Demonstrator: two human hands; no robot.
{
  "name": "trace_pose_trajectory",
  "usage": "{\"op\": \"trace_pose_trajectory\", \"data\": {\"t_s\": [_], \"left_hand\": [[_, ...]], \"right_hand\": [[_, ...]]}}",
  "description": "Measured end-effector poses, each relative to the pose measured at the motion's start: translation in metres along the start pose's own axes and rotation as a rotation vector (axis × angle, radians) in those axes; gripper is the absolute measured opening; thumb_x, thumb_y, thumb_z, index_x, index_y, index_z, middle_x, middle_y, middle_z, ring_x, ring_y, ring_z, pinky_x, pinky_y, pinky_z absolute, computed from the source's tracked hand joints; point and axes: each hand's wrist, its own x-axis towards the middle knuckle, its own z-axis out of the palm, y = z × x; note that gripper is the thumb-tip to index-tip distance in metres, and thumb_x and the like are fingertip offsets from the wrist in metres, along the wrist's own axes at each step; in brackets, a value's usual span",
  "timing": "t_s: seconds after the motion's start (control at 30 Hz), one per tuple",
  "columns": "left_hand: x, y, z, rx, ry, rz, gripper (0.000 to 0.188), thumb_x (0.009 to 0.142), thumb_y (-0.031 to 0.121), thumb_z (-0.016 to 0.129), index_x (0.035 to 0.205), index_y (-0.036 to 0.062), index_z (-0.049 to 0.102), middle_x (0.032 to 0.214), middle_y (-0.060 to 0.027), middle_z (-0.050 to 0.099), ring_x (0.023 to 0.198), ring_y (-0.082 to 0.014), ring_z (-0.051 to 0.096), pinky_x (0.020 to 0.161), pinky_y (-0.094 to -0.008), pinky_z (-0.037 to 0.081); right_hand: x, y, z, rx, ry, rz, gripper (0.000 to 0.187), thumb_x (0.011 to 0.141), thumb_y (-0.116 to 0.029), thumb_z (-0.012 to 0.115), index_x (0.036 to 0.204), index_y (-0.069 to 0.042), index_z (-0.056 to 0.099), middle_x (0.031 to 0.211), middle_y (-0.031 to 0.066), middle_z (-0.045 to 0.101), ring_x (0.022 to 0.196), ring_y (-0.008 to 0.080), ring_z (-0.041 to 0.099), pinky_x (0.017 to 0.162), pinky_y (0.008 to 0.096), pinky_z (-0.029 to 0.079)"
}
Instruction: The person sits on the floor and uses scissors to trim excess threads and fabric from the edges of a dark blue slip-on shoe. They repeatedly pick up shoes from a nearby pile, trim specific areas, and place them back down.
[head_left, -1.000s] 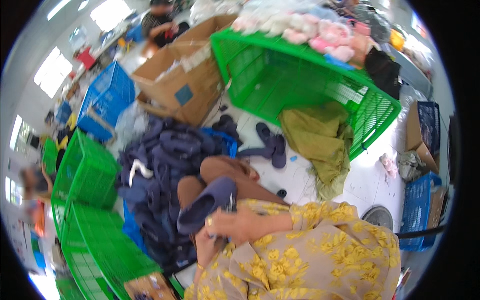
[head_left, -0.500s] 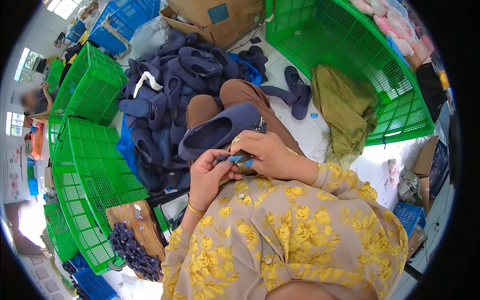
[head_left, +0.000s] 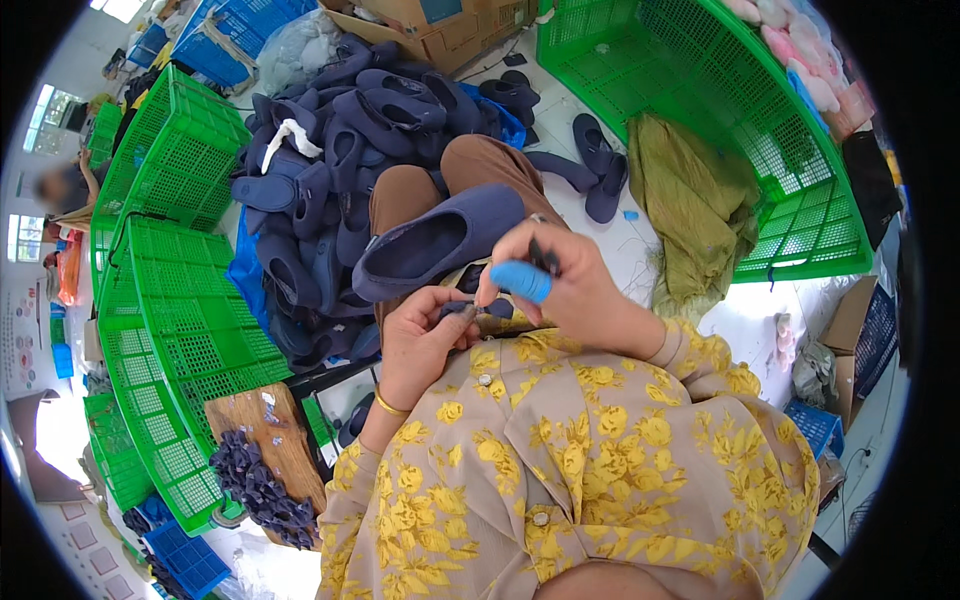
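A navy slip-on shoe (head_left: 440, 245) rests across my brown-trousered knees, opening upward. Below it, my left hand (head_left: 420, 335) pinches a small navy fabric bow (head_left: 490, 308) between thumb and fingers. Close beside the bow is my right hand (head_left: 560, 285), its fingers curled and a blue wrap (head_left: 521, 281) around one digit. A small black tool (head_left: 543, 257) sticks out of the right hand's grip; its kind is mostly hidden by the fingers. The fingertips of the right hand reach to the bow's middle.
A heap of navy shoes (head_left: 340, 150) lies ahead on the left, beside green crates (head_left: 170, 280). Navy fabric bows (head_left: 255, 485) cover part of a wooden board (head_left: 250, 415). Right of my knees are loose shoes (head_left: 603, 185), an olive cloth (head_left: 690, 200) and another green crate (head_left: 800, 210).
My right hand has lifted and turned, moving slightly right, so its blue wrap and the black tool show more. The left hand keeps hold of the bow. The view has shifted slightly.
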Motion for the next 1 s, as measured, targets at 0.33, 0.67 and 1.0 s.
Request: {"op": "trace_pose_trajectory", "data": {"t_s": [0.33, 0.67, 1.0], "left_hand": [[-0.001, 0.01, -0.018, 0.09, 0.035, 0.055, 0.01, 0.089, 0.002, 0.059, 0.098, -0.002, 0.061, 0.079, -0.0055, 0.066, 0.068, -0.0113, 0.065, 0.058, -0.0194, 0.047], [0.016, 0.008, -0.008, 0.413, 0.006, 0.393, 0.012, 0.086, -0.002, 0.06, 0.098, -0.001, 0.06, 0.085, -0.0042, 0.066, 0.075, -0.0117, 0.066, 0.065, -0.0217, 0.049], [0.015, 0.009, -0.006, 0.763, 0.1, 0.999, 0.032, 0.066, -0.012, 0.061, 0.095, 0.0017, 0.064, 0.089, -0.0135, 0.066, 0.076, -0.0278, 0.063, 0.066, -0.0309, 0.051]], "right_hand": [[0.02, -0.057, -0.106, 0.798, 0.169, -0.024, 0.005, 0.098, -0.012, 0.042, 0.097, -0.008, 0.044, 0.062, -0.0044, 0.034, 0.048, 0.0038, 0.03, 0.041, 0.0194, 0.024], [-0.025, -0.097, -0.202, 0.497, 0.364, -0.194, 0.022, 0.099, -0.008, 0.042, 0.12, 0.001, 0.044, 0.075, -0.0019, 0.035, 0.059, 0.005, 0.028, 0.063, 0.0222, 0.03], [-0.023, -0.015, -0.094, 0.07, 0.54, 0.183, 0.011, 0.089, -0.011, 0.061, 0.1, -0.009, 0.061, 0.08, -0.0045, 0.058, 0.061, 0.0033, 0.05, 0.051, 0.0194, 0.038]]}}
